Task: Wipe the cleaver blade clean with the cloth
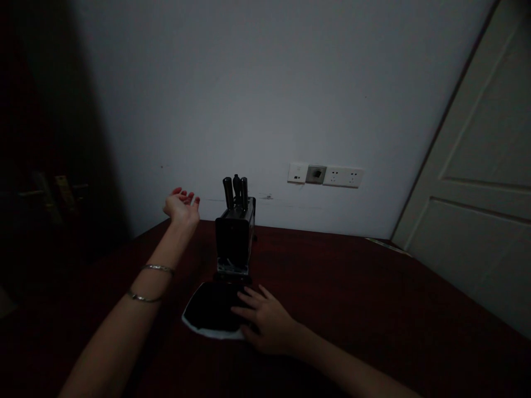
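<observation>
A dark knife block (233, 243) stands upright on the dark red table, with black handles (229, 193) sticking up out of its top. In front of it lies a flat black piece with a pale, uneven edge (211, 315); the dim light hides what it is. My right hand (267, 320) rests on the right side of this piece, fingers spread and nothing gripped. To the left of the knife block, my left hand (182, 207) is raised with the palm turned up. Its fingers are loosely bent and apart, and I see nothing in them.
Behind the table (323, 282) rises a pale wall carrying a row of sockets (326, 175). A panelled white door (481, 221) stands at the right. On the dark left side, door handles (64, 193) show faintly. A thin strip (388, 246) lies at the table's back right edge.
</observation>
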The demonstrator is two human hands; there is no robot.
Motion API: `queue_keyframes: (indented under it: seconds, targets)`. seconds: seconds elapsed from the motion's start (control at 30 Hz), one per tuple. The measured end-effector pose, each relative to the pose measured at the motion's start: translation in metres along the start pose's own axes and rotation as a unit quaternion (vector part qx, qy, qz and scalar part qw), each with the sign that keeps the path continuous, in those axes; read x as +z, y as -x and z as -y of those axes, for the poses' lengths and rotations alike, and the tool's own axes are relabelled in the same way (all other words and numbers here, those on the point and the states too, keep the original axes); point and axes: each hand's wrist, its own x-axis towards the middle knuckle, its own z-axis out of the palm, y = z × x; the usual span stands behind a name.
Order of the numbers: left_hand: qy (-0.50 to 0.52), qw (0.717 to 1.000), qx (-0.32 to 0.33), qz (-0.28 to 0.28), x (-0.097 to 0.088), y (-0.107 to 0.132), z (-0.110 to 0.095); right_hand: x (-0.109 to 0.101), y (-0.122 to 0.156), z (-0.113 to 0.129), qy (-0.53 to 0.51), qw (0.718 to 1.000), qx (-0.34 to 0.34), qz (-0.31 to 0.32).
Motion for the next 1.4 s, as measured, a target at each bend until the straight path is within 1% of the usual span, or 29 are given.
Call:
queue_keyframes:
  seconds: [0.13,0.2,0.23,0.3,0.37,0.43,0.47,0.5,0.53,0.6,0.67,0.7,0.73,0.8,0.9,1.0,1.13,1.4]
  targets:
    - [0.015,0.995,0.093,0.033,0.011,0.034,-0.003,0.003,-0.002,-0.006,0.02,1.0,0.006,-0.009]
    - [0.012,0.982,0.171,0.084,0.014,0.058,0.0,0.004,-0.001,-0.006,0.026,0.999,0.016,-0.01]
    - [0.011,0.967,0.222,0.12,0.015,0.072,0.003,0.004,0.0,-0.005,0.028,0.999,0.019,-0.01]
    - [-0.004,0.928,0.306,0.214,0.013,0.106,0.012,0.003,0.003,-0.003,0.028,0.999,0.021,-0.012]
    - [-0.061,0.886,0.33,0.32,0.007,0.143,0.026,-0.001,0.007,-0.002,0.029,0.999,0.017,-0.03]
    - [-0.167,0.828,0.309,0.438,-0.002,0.175,0.046,-0.005,0.012,-0.007,0.034,0.997,0.019,-0.074]
    - [-0.246,0.78,0.289,0.498,-0.007,0.186,0.058,-0.007,0.016,-0.013,0.037,0.994,0.025,-0.102]
    - [-0.316,0.732,0.278,0.536,-0.013,0.194,0.072,-0.009,0.02,-0.021,0.042,0.99,0.038,-0.13]
    - [-0.38,0.688,0.268,0.558,-0.018,0.197,0.087,-0.011,0.025,-0.031,0.049,0.985,0.058,-0.153]
    - [-0.501,0.599,0.245,0.574,-0.03,0.192,0.119,-0.015,0.037,-0.055,0.076,0.973,0.12,-0.179]
    - [-0.621,0.496,0.224,0.565,-0.041,0.178,0.15,-0.021,0.051,-0.082,0.106,0.961,0.196,-0.165]
    - [-0.643,0.475,0.213,0.562,-0.046,0.17,0.164,-0.024,0.058,-0.094,0.116,0.953,0.234,-0.156]
    - [-0.657,0.461,0.205,0.56,-0.051,0.163,0.176,-0.027,0.063,-0.105,0.122,0.945,0.268,-0.142]
    - [-0.682,0.435,0.192,0.556,-0.061,0.152,0.196,-0.033,0.072,-0.124,0.125,0.935,0.311,-0.111]
    - [-0.706,0.396,0.18,0.558,-0.075,0.145,0.217,-0.037,0.074,-0.143,0.11,0.932,0.338,-0.074]
    - [-0.717,0.369,0.173,0.566,-0.083,0.145,0.229,-0.035,0.071,-0.151,0.1,0.929,0.35,-0.065]
    - [-0.718,0.353,0.185,0.57,-0.087,0.145,0.233,-0.032,0.069,-0.154,0.102,0.929,0.349,-0.071]
    - [-0.72,0.353,0.209,0.559,-0.09,0.143,0.235,-0.032,0.071,-0.154,0.097,0.93,0.347,-0.074]
